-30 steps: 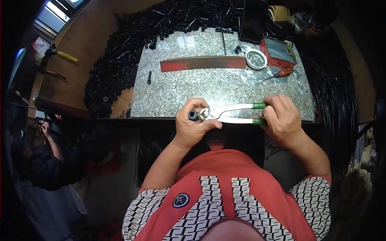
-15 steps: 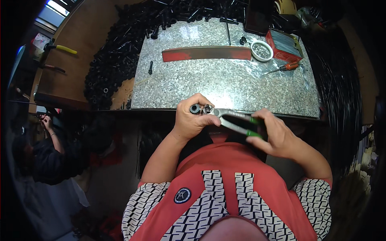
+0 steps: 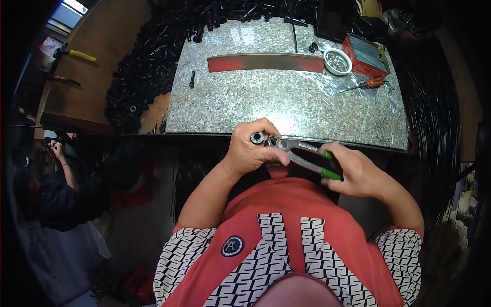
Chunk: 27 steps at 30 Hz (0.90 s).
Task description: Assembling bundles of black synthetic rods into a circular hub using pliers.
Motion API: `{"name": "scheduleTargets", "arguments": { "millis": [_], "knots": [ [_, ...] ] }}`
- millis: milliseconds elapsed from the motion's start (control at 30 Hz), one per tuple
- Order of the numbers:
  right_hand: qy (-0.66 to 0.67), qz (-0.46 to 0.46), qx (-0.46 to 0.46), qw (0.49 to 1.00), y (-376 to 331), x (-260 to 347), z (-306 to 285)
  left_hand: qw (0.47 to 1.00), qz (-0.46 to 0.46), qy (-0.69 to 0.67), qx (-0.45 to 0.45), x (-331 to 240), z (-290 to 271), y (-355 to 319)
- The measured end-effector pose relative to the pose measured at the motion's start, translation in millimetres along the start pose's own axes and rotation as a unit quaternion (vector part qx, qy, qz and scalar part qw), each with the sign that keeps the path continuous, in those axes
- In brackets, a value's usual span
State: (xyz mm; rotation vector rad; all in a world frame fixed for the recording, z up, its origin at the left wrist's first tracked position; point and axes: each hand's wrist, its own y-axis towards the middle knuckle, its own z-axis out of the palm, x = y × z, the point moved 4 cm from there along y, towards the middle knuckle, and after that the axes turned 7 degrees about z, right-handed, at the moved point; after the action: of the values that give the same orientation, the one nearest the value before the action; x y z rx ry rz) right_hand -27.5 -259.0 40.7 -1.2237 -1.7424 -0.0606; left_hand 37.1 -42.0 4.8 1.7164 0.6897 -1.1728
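My left hand [image 3: 249,148] is closed round a black cylindrical part [image 3: 257,138] whose round, ringed end faces up. Its thumb lies along the jaw end of a pair of pliers [image 3: 302,153] with green grips. Between the jaws, close to the left fingers, sits a small dark piece; its kind is too small to make out. My right hand [image 3: 354,171] grips the pliers' two spread handles, fingers on the upper one and thumb side by the lower. Both hands are just in front of the table's near edge.
The speckled stone tabletop [image 3: 245,105] carries a long red-brown strip [image 3: 266,61], a white bowl [image 3: 337,62] of small metal pieces, a red box [image 3: 364,57], an orange-handled screwdriver [image 3: 369,83] and a small black part [image 3: 192,79]. Black parts [image 3: 138,82] heap left. Another person [image 3: 61,184] sits left.
Both hands and the pliers have shifted slightly right. The pliers' handles remain spread, and the black part is still in my left hand. The view has tipped slightly.
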Motion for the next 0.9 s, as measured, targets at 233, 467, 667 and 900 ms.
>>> {"name": "scheduleTargets", "arguments": {
  "millis": [233, 467, 667, 900],
  "knots": [
    [-0.151, -0.066, -0.122, 0.979, -0.4, 5.3, -13.3, 0.999, 0.044, -0.005, -0.014, 1.6, 6.3, 0.4],
    [-0.056, -0.063, -0.026, 0.996, 15.0, -3.0, -1.7, 0.999, -0.003, 0.001, -0.037, 2.2, 2.4, -6.0],
    [-0.038, -0.009, -0.115, 0.993, 24.6, -5.2, 13.4, 0.995, 0.005, -0.024, -0.096, 2.9, 1.5, -11.6],
    [-0.129, -0.04, -0.208, 0.969, 29.9, -7.9, 4.1, 0.995, 0.005, -0.006, -0.102, 8.2, -2.5, -16.0]
  ]
}}
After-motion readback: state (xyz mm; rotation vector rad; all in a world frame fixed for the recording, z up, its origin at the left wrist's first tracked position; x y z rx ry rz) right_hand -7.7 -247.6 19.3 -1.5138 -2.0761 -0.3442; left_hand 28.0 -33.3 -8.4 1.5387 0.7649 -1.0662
